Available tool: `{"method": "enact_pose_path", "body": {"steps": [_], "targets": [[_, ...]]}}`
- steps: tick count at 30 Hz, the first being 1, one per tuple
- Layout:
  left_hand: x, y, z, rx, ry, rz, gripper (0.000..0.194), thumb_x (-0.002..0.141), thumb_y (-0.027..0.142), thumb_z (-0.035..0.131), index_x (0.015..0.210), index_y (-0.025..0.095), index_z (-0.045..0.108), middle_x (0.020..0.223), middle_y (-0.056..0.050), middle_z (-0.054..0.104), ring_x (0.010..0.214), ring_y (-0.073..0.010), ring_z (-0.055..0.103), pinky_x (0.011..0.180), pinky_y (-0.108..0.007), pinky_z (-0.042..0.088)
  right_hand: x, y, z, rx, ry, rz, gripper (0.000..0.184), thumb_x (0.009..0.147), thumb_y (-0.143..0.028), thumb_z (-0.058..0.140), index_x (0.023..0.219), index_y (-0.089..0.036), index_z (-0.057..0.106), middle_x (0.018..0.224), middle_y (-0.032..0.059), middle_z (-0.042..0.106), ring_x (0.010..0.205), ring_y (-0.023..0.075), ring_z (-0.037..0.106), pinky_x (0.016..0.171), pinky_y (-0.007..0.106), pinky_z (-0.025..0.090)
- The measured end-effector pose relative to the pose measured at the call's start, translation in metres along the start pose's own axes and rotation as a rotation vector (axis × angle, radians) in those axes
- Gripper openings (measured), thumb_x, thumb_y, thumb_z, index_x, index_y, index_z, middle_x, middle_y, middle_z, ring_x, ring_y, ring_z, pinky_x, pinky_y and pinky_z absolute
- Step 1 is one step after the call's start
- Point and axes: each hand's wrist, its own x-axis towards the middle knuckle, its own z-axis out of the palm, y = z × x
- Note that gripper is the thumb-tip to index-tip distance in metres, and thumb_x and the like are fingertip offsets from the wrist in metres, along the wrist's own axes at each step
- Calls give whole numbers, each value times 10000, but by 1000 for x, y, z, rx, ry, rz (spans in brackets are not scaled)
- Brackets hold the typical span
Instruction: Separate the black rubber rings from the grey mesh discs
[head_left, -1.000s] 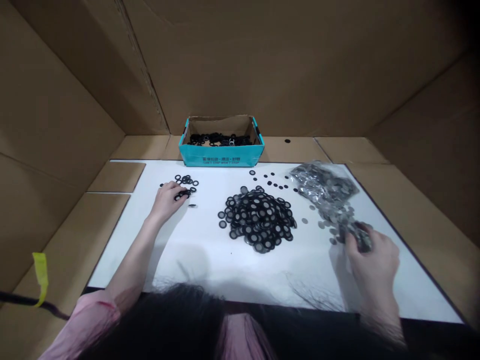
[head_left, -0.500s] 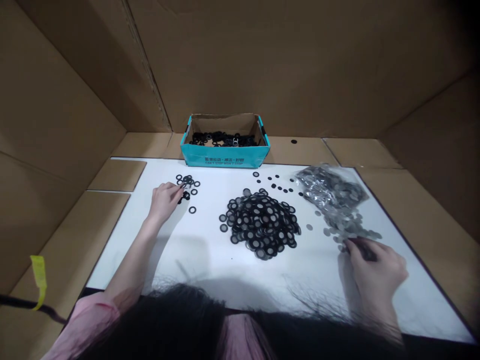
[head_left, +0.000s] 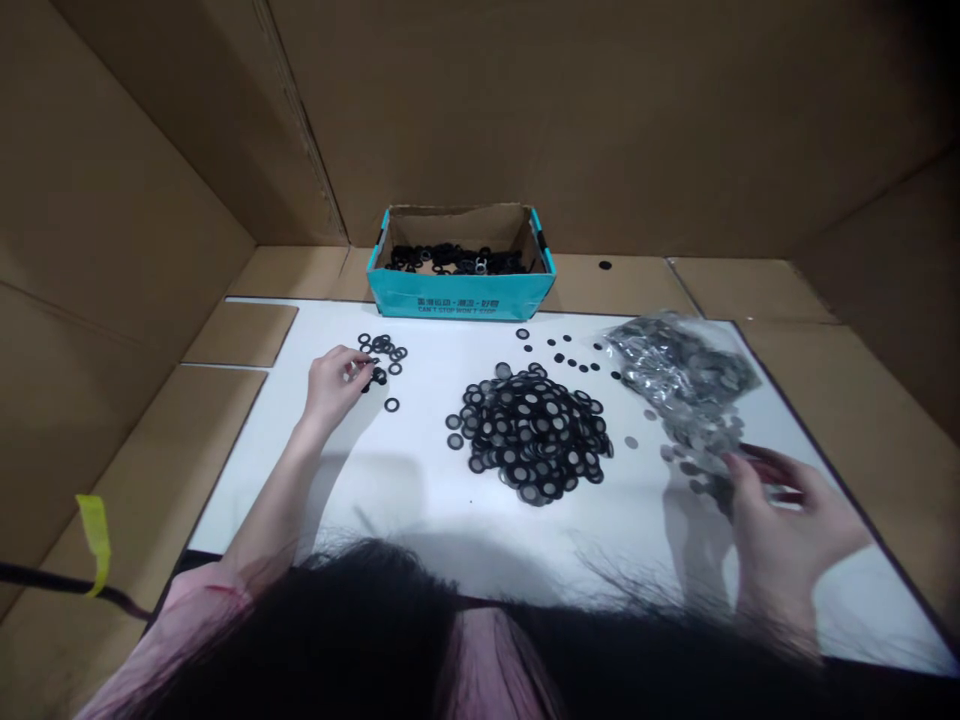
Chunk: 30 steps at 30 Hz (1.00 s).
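Note:
At the left of the white board, my left hand (head_left: 337, 385) is closed in a pinch on a small dark piece that looks like a black ring. Several loose black rings (head_left: 395, 369) lie around its fingertips. On the right side, my right hand (head_left: 795, 515) hovers beside thin grey discs (head_left: 709, 438) spilled from a clear plastic bag (head_left: 679, 360). Its thumb and forefinger come together at the discs' edge; whatever is between them is hidden. Between the hands sits a big pile of black rings with grey centres (head_left: 536, 430).
Behind the board stands a blue cardboard box (head_left: 461, 294) holding black rings. Small black discs (head_left: 571, 363) are scattered near the bag. Cardboard walls (head_left: 600, 120) enclose the back and sides. A yellow tag (head_left: 94, 540) hangs on a dark cable at the left.
The view has shifted slightly. My right hand has moved a little to the right and up along the grey discs, its fingers now less curled. My left hand stays at the loose rings.

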Motion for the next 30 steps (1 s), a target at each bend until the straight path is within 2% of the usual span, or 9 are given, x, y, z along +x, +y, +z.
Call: {"method": "enact_pose_path", "body": {"steps": [3,8,12,15,19,22,24,27,30], "targets": [[0,-1,3,-47,10,-14,332,936,346,568,1202,147,577,1189,-97,608,1018,-205,621,867,-411,549,5,-9,2,-2,31,-23,231,680,-381,642,775,-183,712,700,62,663,661,216,599,614,351,455],[0,5,0,-160,46,-25,315,937,347,567,1175,142,587,1157,-90,618,993,-195,626,851,-402,552,11,-22,-1,27,-5,-20,199,652,-362,652,729,-181,686,666,63,642,614,195,551,597,349,428],[2,18,-6,-318,112,-32,185,858,312,649,875,127,661,889,-47,666,826,-152,615,784,-305,525,9,-38,-5,122,-41,21,163,670,-331,672,728,-178,669,618,52,612,528,158,484,543,340,402],[3,32,-10,-486,88,-40,175,762,298,714,756,133,657,768,-27,670,728,-129,605,725,-252,501,2,-63,-5,233,-156,-8,137,693,-310,692,714,-179,657,608,47,604,529,155,494,530,330,405],[0,60,-14,-727,-79,-47,221,711,321,751,737,131,642,667,-10,661,604,-114,616,580,-212,490,-13,-116,5,406,-401,-145,168,784,-358,655,726,-201,656,653,30,634,582,149,549,565,302,445],[-2,90,-17,-861,-258,-14,225,702,316,766,709,121,652,612,-15,664,562,-115,633,555,-207,503,-24,-164,13,514,-604,-276,177,798,-356,652,691,-214,652,667,9,658,593,133,573,562,272,464],[-1,111,-20,-926,-377,16,223,708,311,769,705,113,666,599,-28,677,560,-117,647,557,-203,516,-28,-193,16,622,-713,-409,170,823,-287,636,674,-206,633,630,-3,637,572,116,552,548,259,441],[5,136,-26,-1005,-533,50,248,701,325,786,712,106,672,586,-35,688,539,-124,660,542,-204,535,-28,-225,19,771,-734,-543,189,825,-219,650,645,-191,598,589,-20,610,541,90,507,519,242,394],[14,149,-35,-1056,-629,76,260,712,330,794,714,99,675,600,-40,700,559,-130,680,560,-202,555,-25,-236,23,821,-691,-556,212,829,-211,652,632,-186,577,572,-28,586,526,79,475,507,239,366]]}}
